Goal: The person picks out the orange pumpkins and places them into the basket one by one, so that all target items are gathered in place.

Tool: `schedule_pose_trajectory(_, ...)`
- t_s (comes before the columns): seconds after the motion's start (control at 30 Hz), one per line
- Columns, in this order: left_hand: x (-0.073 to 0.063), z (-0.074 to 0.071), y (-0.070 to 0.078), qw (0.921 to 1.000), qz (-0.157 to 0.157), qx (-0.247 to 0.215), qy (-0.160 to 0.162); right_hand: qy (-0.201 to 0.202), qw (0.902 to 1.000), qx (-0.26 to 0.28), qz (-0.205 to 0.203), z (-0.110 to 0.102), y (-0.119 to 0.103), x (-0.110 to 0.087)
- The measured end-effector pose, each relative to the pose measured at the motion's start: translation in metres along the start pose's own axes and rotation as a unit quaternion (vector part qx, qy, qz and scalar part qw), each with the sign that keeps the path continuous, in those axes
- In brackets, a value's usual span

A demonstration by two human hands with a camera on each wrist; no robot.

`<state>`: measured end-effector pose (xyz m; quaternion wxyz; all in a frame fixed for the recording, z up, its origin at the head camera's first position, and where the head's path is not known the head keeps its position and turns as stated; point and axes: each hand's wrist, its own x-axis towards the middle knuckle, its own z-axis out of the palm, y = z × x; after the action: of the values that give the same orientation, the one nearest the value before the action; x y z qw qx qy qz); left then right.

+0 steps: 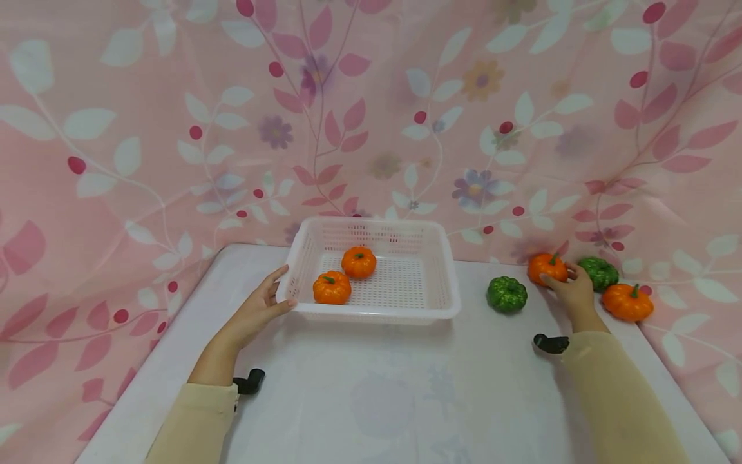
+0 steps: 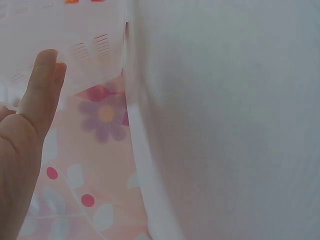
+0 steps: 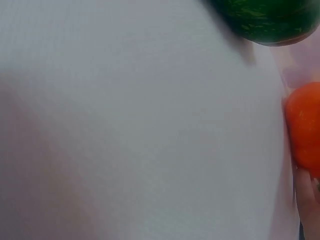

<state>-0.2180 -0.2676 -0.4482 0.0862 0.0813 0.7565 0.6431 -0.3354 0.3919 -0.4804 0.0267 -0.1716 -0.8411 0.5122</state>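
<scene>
A white plastic basket [image 1: 371,312] stands on the table with two small orange pumpkins in it, a rear one [image 1: 359,264] and a front one [image 1: 332,290]. My left hand [image 1: 249,319] touches the basket's left side near the front corner, fingers extended; the left wrist view shows these straight fingers [image 2: 42,90] against its slotted wall. At the far right, my right hand [image 1: 572,298] holds an orange pumpkin [image 1: 543,267] between thumb and fingers, at the table's back edge. In the right wrist view this orange pumpkin [image 3: 306,127] is partly cut off by the frame.
Left of the right hand sits a green pumpkin [image 1: 507,295]. Another green pumpkin [image 1: 598,274] and an orange pumpkin [image 1: 627,303] lie just right of that hand. Pink floral cloth [image 1: 371,142] hangs behind the white-covered table [image 1: 377,386].
</scene>
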Motion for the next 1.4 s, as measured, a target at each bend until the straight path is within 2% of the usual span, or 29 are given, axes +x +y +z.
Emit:
schedule_pose_trajectory(0.33,-0.001,0.001,0.002,1.0000,-0.001,-0.003,-0.001,-0.001,0.9998,0.012,-0.013,0.000,0.002,-0.005)
schedule_pose_trajectory(0.87,0.000,0.001,0.000,1.0000,0.003,-0.009,0.000,0.027,0.9993,0.026,-0.010,-0.001,-0.016,-0.031)
schedule_pose_trajectory(1.4,0.000,0.001,0.000,0.9999,0.005,-0.010,-0.002,0.018,0.9995,0.019,-0.019,-0.002,-0.028,-0.053)
